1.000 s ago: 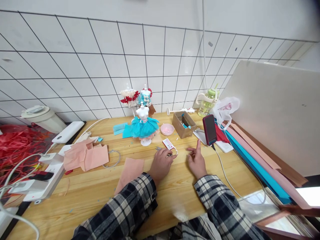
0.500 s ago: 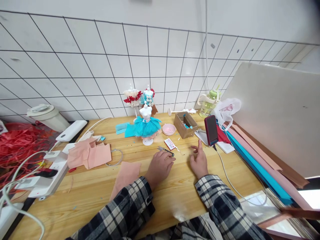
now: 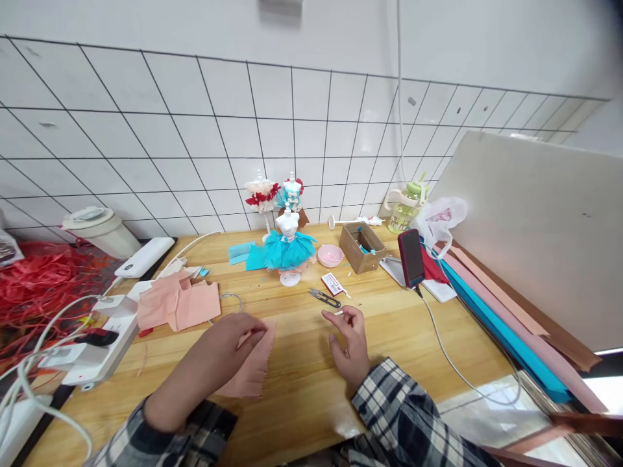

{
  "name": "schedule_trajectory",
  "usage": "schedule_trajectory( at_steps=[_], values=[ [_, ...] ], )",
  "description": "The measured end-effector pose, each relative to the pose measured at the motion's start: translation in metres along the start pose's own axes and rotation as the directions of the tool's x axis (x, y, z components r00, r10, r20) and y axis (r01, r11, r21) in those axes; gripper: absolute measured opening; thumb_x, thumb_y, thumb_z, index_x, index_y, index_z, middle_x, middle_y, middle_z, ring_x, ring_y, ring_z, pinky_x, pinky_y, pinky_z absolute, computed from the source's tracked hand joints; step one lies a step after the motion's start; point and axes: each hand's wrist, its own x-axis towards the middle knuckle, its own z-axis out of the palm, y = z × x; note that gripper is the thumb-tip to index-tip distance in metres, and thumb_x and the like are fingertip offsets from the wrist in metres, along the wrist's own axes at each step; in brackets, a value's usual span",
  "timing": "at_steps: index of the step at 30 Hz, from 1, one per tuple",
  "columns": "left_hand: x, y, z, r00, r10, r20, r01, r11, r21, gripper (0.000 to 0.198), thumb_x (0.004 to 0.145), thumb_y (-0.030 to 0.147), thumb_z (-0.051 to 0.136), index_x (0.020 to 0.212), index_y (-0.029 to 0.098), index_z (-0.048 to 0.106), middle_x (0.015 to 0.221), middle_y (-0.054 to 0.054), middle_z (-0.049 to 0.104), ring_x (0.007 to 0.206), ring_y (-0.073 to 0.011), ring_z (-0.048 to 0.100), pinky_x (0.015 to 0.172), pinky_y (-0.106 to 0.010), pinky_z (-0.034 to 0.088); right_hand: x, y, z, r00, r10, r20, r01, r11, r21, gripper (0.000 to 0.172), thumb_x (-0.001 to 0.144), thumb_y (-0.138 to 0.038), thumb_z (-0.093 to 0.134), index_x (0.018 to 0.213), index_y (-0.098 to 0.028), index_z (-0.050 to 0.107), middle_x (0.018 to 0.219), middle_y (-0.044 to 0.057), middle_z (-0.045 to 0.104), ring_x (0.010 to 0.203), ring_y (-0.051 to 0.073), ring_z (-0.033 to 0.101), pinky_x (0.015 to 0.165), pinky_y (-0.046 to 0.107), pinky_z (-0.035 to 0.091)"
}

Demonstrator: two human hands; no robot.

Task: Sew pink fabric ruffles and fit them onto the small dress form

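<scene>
My left hand [image 3: 228, 347] is over a small peach crepe paper piece [image 3: 250, 376] with a ragged edge. Thumb and fingertips come together at its upper part; the hand hides some of it. My right hand [image 3: 350, 347] hovers over bare wood to the right, thumb and index finger apart; a tiny white spot shows by its fingertips, too small to name. Thread snips [image 3: 325, 298] lie just beyond it, beside a small red-and-white packet [image 3: 333, 284]. Behind stands a white doll-size dress form [image 3: 288, 224] in a turquoise tulle skirt [image 3: 291, 251].
Further back are two other dressed forms [image 3: 261, 194], a pink bowl [image 3: 330, 255] and a cardboard box [image 3: 363, 250]. A phone [image 3: 411, 257] and its cable stand right, near rolled coloured sheets [image 3: 496, 318]. Left are peach paper sheets [image 3: 180, 301] and a power strip [image 3: 104, 344].
My left hand has moved left from the snips to the peach crepe paper, uncovering the snips. The right hand has come left and nearer, its index finger no longer pointing forward.
</scene>
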Motion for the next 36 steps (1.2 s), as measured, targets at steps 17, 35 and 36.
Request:
schedule_trajectory(
  at_steps=[17, 35, 36],
  values=[
    [0.01, -0.017, 0.073, 0.955, -0.274, 0.115, 0.274, 0.663, -0.697, 0.042, 0.081, 0.057, 0.05, 0.082, 0.018, 0.066, 0.053, 0.003, 0.055, 0.043, -0.0119, 0.047, 0.045, -0.024, 0.038, 0.021, -0.026, 0.06, 0.973, -0.118, 0.199, 0.114, 0.993, 0.031, 0.046, 0.079, -0.013, 0.055, 0.118, -0.035, 0.068, 0.145, 0.004, 0.038, 0.128, 0.029, 0.04, 0.105, 0.051, 0.034],
    [0.002, -0.021, 0.087, 0.929, -0.304, 0.212, 0.277, 0.188, -0.942, 0.031, 0.072, 0.044, 0.069, 0.07, 0.013, 0.064, 0.057, 0.001, 0.06, 0.046, -0.0074, 0.049, 0.045, -0.019, 0.034, 0.021, -0.015, 0.063, 0.914, -0.097, 0.395, -0.042, 0.944, 0.329, 0.034, 0.09, -0.027, 0.051, 0.119, -0.032, 0.068, 0.151, 0.002, 0.04, 0.132, 0.026, 0.042, 0.11, 0.048, 0.032],
    [0.002, -0.023, 0.088, 0.925, -0.313, 0.216, 0.281, 0.181, -0.942, 0.03, 0.071, 0.042, 0.069, 0.069, 0.013, 0.064, 0.058, 0.0, 0.061, 0.046, -0.0077, 0.049, 0.046, -0.019, 0.034, 0.021, -0.016, 0.063, 0.913, -0.112, 0.393, -0.02, 0.948, 0.318, 0.035, 0.089, -0.026, 0.051, 0.118, -0.032, 0.069, 0.15, 0.002, 0.041, 0.132, 0.026, 0.042, 0.109, 0.047, 0.032]
  ],
)
